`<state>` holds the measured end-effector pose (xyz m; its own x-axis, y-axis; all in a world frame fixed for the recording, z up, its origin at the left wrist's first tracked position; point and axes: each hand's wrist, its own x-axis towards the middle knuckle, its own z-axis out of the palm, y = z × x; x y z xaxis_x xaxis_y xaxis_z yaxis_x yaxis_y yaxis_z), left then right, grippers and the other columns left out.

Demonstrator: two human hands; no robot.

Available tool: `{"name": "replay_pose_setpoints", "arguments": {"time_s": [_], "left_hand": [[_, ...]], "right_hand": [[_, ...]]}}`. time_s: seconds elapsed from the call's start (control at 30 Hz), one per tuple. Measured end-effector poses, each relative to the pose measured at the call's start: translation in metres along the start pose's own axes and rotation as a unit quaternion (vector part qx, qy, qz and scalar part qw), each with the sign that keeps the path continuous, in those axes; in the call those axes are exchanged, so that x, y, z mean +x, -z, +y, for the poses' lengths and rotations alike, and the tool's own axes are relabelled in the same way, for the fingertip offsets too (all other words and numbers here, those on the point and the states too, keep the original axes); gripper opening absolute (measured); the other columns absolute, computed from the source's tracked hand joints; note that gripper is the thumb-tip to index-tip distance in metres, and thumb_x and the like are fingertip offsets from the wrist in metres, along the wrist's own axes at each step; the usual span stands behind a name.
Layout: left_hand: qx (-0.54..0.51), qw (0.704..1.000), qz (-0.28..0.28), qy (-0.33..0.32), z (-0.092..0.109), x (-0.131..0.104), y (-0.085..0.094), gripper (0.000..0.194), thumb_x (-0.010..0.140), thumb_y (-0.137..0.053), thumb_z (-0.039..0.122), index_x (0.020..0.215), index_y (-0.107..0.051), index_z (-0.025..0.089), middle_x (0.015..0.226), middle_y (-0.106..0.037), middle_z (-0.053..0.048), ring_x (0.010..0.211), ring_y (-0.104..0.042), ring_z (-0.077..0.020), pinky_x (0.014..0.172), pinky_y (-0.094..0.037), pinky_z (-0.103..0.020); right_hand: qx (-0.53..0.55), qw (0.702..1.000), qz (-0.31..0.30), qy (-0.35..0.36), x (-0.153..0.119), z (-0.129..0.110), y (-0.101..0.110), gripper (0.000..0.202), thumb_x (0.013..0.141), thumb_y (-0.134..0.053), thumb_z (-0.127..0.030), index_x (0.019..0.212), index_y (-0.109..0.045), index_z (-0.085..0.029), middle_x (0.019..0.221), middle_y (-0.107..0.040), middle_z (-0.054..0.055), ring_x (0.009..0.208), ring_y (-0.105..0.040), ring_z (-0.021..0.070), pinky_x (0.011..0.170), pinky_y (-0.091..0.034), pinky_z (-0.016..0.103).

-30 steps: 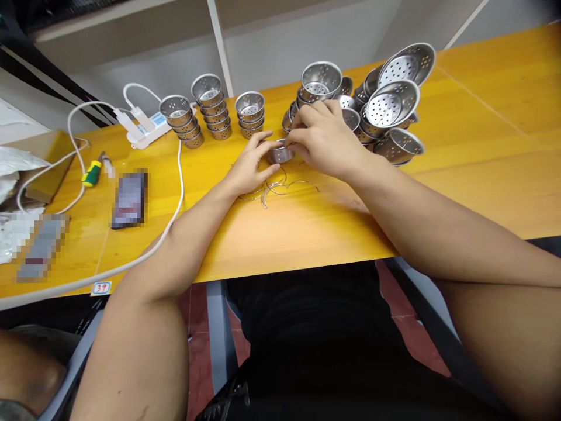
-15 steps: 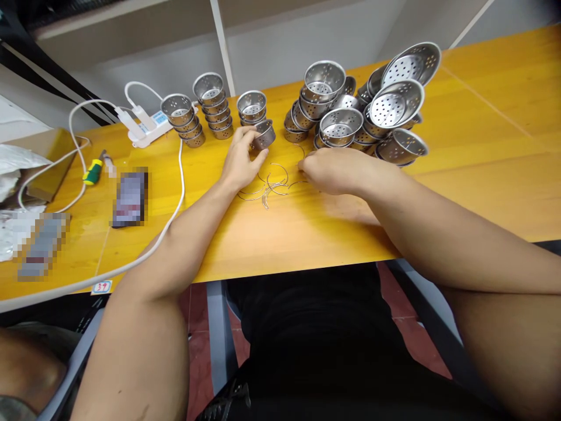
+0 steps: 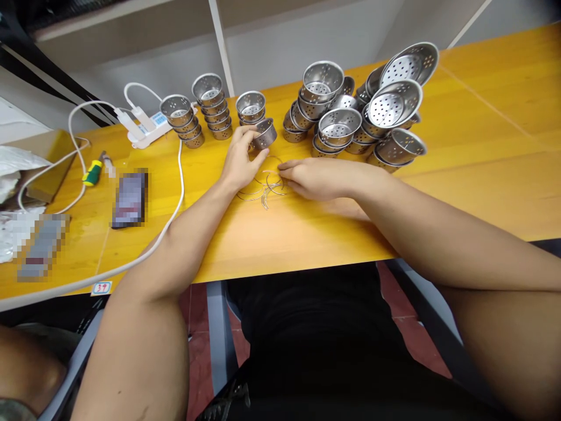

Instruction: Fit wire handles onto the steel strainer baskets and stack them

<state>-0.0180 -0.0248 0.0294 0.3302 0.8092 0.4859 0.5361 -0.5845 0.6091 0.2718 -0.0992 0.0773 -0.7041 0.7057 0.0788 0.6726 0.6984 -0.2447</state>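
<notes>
My left hand (image 3: 241,158) grips a small perforated metal cup (image 3: 265,134) by its side, tilted, just in front of a short stack of similar cups (image 3: 251,106). To its right, my right hand (image 3: 302,177) is closed, with its fingertips pinched together at a thin wire ring (image 3: 274,158). Several more thin curved wires (image 3: 266,193) lie loosely on the yellow table (image 3: 280,234) between and below the hands.
Two cup stacks (image 3: 210,105) stand at the back left by a white power strip (image 3: 151,130). More cups and larger perforated bowls (image 3: 394,105) are piled at the right. A green-yellow screwdriver (image 3: 93,173), phone (image 3: 130,199) and white cable (image 3: 182,187) lie left.
My right hand has moved left, closer to my left hand and the wires. My left hand holds the cup in nearly the same place.
</notes>
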Motion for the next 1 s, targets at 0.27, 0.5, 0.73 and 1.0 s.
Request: {"name": "replay_pose_setpoints", "arguments": {"time_s": [0.27, 0.5, 0.73, 1.0], "left_hand": [[-0.031, 0.996, -0.050, -0.060, 0.002, -0.003, -0.003, 0.048, 0.110, -0.096, 0.050, 0.151, -0.082, 0.030, 0.183, -0.066, -0.017, 0.179, -0.068, -0.0410, 0.149, -0.065, -0.064], [-0.013, 0.986, -0.140, -0.090, 0.016, -0.007, -0.001, 0.062, 0.106, -0.095, 0.038, 0.166, -0.081, 0.030, 0.188, -0.068, -0.017, 0.184, -0.066, -0.0449, 0.159, -0.056, -0.066], [0.002, 0.995, -0.073, -0.074, 0.009, -0.001, 0.005, 0.093, 0.104, -0.096, 0.085, 0.175, -0.069, 0.031, 0.209, -0.048, -0.021, 0.198, -0.046, -0.0502, 0.168, -0.035, -0.074], [0.031, 0.998, 0.008, -0.052, -0.015, 0.009, 0.022, 0.095, 0.101, -0.093, 0.091, 0.177, -0.073, 0.038, 0.199, -0.062, -0.018, 0.195, -0.048, -0.0509, 0.170, -0.024, -0.077]], "right_hand": [[-0.018, 0.997, 0.080, 0.005, -0.002, -0.040, 0.039, 0.043, 0.126, -0.059, -0.026, 0.158, -0.088, -0.020, 0.158, -0.084, 0.021, 0.137, -0.083, 0.0417, 0.116, -0.065, 0.052], [-0.043, 0.992, 0.090, -0.073, 0.004, -0.041, 0.041, 0.040, 0.127, -0.057, -0.026, 0.152, -0.086, -0.014, 0.145, -0.086, 0.024, 0.129, -0.084, 0.0432, 0.113, -0.064, 0.054], [-0.078, 0.984, 0.086, -0.132, 0.013, -0.026, 0.022, 0.033, 0.122, -0.058, -0.018, 0.127, -0.091, -0.015, 0.128, -0.089, 0.024, 0.118, -0.086, 0.0439, 0.111, -0.067, 0.059], [-0.060, 0.983, 0.153, -0.081, 0.009, -0.022, 0.018, 0.047, 0.126, -0.061, -0.044, 0.154, -0.088, -0.017, 0.157, -0.080, 0.026, 0.114, -0.082, 0.0406, 0.099, -0.070, 0.056]]}}
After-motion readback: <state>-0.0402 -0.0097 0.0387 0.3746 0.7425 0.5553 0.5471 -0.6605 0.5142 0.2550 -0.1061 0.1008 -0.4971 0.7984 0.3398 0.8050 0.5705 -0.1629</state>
